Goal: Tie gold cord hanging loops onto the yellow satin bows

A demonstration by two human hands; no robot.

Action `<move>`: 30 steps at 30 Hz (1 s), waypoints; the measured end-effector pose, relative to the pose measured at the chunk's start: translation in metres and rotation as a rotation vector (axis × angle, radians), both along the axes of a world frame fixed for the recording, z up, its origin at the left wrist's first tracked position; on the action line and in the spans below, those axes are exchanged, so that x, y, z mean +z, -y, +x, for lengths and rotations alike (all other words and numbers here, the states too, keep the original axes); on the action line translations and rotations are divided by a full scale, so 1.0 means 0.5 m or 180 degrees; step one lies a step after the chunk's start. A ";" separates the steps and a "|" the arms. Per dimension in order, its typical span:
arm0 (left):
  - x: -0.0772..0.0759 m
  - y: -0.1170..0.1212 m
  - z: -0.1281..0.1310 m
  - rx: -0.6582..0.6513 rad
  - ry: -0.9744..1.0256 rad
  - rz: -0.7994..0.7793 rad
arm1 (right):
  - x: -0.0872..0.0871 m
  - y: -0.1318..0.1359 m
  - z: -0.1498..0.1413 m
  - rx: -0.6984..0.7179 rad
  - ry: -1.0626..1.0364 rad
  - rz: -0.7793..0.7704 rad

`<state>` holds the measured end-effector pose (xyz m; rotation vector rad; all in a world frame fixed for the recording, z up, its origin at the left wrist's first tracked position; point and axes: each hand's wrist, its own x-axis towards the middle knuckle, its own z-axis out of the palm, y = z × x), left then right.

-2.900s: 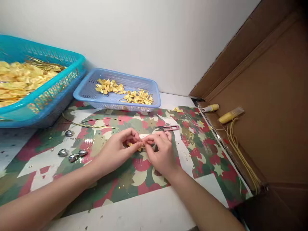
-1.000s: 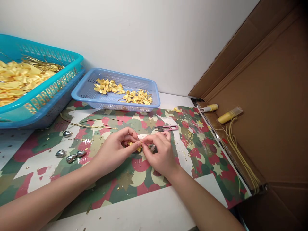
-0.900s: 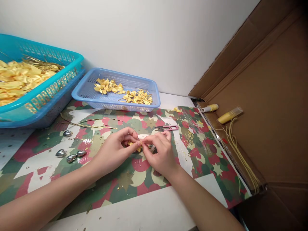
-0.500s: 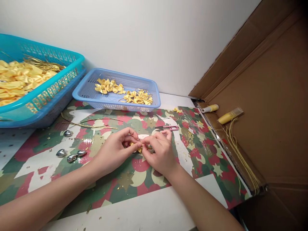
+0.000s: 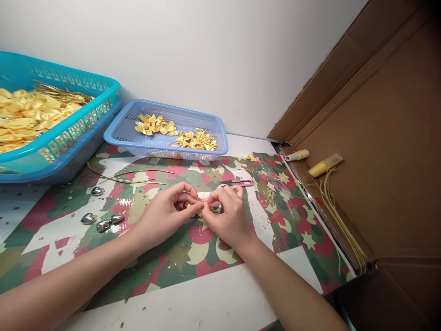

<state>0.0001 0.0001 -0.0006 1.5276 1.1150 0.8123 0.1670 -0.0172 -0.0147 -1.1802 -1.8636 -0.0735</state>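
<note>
Over the middle of the patterned table cover, my left hand (image 5: pixel 170 207) is closed on a small yellow ribbon bow (image 5: pixel 199 213), mostly hidden by the fingers. Thumb and index finger of my right hand (image 5: pixel 227 211) pinch together at the bow's right side, touching the left fingertips. What exactly the right fingers grip, perhaps a bit of the bow or its cord, is too small to make out. Just beyond the right hand lie pink-handled thread snips (image 5: pixel 244 183). Several silver heart-shaped pieces (image 5: pixel 88 218) rest left of my left hand, and loose gold cords (image 5: pixel 134 180) lie behind it.
A blue basket (image 5: pixel 165 106) with finished-looking yellow bows stands at the back. At left, a turquoise basket (image 5: pixel 69 126) holds many bows and gold cords. A cardboard wall (image 5: pixel 372 138) borders the right side, with yellow thread spools (image 5: pixel 325 165) and hanging yellow cords (image 5: pixel 339 220) beside it.
Both hands stay together at the bow with only small finger movements; the right hand shifts very slightly left. The view has turned a little.
</note>
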 end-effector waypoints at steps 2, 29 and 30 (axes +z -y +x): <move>0.004 0.001 0.001 0.0033 0.0004 0.0009 | 0.000 0.001 0.000 -0.0050 0.0012 -0.0130; 0.002 0.002 -0.002 0.0030 -0.0072 0.0354 | -0.006 0.004 -0.001 -0.0086 0.0217 0.0415; 0.000 0.002 -0.003 0.0021 -0.0110 0.0409 | -0.005 0.003 -0.001 -0.0077 0.0193 0.0440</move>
